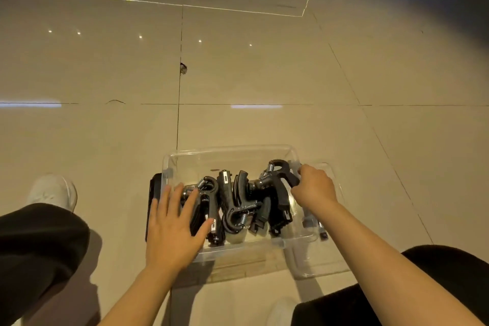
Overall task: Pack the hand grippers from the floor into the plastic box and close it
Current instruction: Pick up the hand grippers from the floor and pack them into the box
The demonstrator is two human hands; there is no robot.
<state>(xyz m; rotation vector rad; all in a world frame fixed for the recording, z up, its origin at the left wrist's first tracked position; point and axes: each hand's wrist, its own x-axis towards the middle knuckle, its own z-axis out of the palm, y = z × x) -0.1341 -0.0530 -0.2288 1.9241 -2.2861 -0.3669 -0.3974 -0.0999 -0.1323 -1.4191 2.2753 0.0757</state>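
Left hand (pixel 173 230) flat, fingers straight on black spring hand grippers (pixel 235 201) in clear plastic box (pixel 230 153); right hand (pixel 315 186) gripped the rightmost gripper's handle.

dim, warm, yellowish overall, with overhead sources mirrored as a row of small bright dots and pale streaks on the glossy floor tiles (pixel 264 74), plus a thin bright line across the far part. soft dark shadows thrown toward the near edge beneath the plastic box (pixel 232 156) and beside the trouser legs, faint glare along the box's clear walls, black contents merging into one murky mass with little detail. wide-angle bending of the tile joints toward the frame edges, darkened corners especially top right, slight softness and compression smear throughout.
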